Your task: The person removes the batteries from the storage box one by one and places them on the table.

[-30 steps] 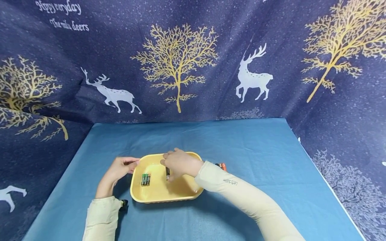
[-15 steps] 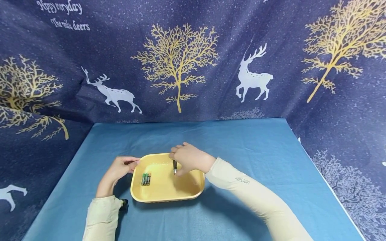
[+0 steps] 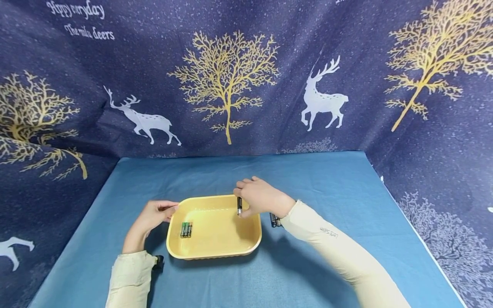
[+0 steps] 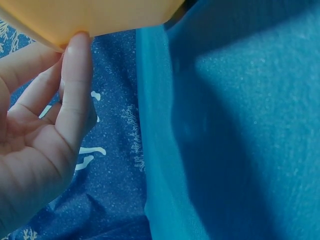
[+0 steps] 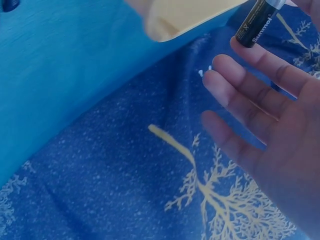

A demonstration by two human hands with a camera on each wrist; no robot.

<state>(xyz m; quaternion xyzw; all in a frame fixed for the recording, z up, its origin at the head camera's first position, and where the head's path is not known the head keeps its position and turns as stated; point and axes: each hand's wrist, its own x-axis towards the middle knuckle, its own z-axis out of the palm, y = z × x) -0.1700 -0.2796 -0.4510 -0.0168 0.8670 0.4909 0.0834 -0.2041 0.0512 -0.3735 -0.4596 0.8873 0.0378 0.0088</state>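
battery, the dark one pinched upright between the thumb and fingertips of the right hand, has travelled from the middle of the yellow tray out to its far right corner over the last second, and now hangs just above the rim there rather than over the tray floor. the right wrist view shows the same battery held at its upper end, with the lower fingers spread loose and straight beneath it, gripping nothing. this looks like a battery being lifted out of the tray toward the few batteries lying on the blue cloth just beside that corner. the left hand has not shifted: its fingertips pinch the tray's left rim, steadying it. a small group of green batteries lies unmoved in the left part of the tray.
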